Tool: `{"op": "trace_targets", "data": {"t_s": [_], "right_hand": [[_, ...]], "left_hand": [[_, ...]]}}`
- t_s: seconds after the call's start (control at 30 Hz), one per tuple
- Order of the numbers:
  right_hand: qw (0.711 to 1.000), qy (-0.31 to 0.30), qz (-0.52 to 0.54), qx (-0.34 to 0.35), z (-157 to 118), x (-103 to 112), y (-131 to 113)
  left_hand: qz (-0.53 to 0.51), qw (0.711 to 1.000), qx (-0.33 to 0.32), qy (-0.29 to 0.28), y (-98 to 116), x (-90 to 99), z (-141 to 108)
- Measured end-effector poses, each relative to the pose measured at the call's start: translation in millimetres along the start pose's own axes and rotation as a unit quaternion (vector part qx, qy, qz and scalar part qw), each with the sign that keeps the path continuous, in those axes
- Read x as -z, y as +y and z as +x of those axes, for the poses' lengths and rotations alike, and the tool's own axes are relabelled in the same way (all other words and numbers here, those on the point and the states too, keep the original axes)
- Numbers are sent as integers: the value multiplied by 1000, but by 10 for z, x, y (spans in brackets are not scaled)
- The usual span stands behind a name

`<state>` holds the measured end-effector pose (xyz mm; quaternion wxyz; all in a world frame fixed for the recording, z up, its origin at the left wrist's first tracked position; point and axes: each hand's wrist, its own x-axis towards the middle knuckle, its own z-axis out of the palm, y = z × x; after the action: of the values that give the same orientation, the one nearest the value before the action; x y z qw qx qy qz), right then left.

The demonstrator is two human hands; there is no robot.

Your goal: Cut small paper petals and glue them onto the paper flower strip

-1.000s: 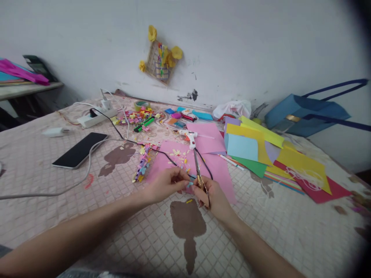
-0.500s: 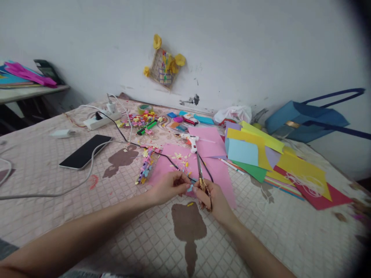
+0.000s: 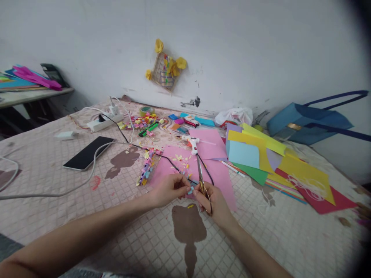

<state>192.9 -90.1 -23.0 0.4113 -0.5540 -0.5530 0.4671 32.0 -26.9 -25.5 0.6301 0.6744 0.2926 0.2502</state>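
Between the fingertips of both hands is a small light-blue paper piece (image 3: 190,190). My left hand (image 3: 171,189) pinches it from the left, fingers closed. My right hand (image 3: 213,199) is closed too, with the scissors (image 3: 201,175) held in it, blades pointing away from me; its thumb and forefinger meet the blue piece. Beneath and beyond the hands lies pink paper (image 3: 218,185) strewn with yellow paper scraps (image 3: 180,158). A white glue gun (image 3: 193,144) rests on the pink paper just past the scissors' tips. Left of it is a strip covered with small colored paper pieces (image 3: 146,170).
A phone (image 3: 88,153), a power strip (image 3: 104,120) and loose cables lie on the left. Colored paper sheets (image 3: 246,154) spread over the right, with a blue bag (image 3: 307,121) behind. Paper cutouts (image 3: 139,121), a green cutter (image 3: 148,129) and tape (image 3: 147,111) sit toward the wall.
The camera view has shifted slightly, so the scene sits a little lower and to the right. Both hands stay together at the blue piece, their fingers moving only slightly.
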Motion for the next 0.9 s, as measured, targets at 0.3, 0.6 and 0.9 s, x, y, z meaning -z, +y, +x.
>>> {"op": "trace_targets", "data": {"t_s": [0.3, 0.6, 0.9], "right_hand": [[1000, 18, -10, -3, 6, -21, 0], [999, 32, -8, 0, -18, -28, -29], [997, 61, 38, 6, -16, -8, 0]], "left_hand": [[-25, 1000, 2, 8, 31, -11, -13], [-58, 998, -9, 13, 12, -22, -7], [-151, 986, 47, 57, 55, -1, 16]]}}
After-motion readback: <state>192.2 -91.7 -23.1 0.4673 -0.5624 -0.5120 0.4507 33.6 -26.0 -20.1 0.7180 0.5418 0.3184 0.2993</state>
